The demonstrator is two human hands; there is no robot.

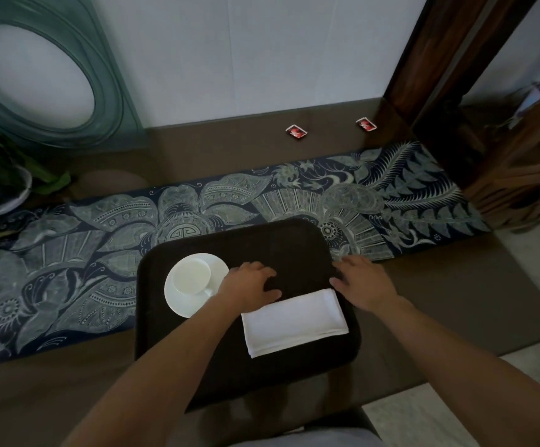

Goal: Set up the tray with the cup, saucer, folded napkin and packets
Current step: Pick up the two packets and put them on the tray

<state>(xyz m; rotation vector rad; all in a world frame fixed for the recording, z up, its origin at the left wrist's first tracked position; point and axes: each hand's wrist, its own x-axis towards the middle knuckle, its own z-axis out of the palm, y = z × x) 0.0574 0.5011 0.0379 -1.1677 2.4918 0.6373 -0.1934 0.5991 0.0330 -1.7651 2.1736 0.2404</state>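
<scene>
Cup (191, 275) seated on saucer (194, 285), tray (294, 240) left side; napkin (294, 321) laid front right. Left hand (251, 282), right hand (363, 282) spread flat, nothing grasped. Packets (297, 131) (366, 124) left by wall, well apart from tray, likely to be fetched next.

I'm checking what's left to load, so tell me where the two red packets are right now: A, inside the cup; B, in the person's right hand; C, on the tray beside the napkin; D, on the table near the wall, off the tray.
D: both red packets lie on the brown table by the wall, well beyond the tray.
</scene>
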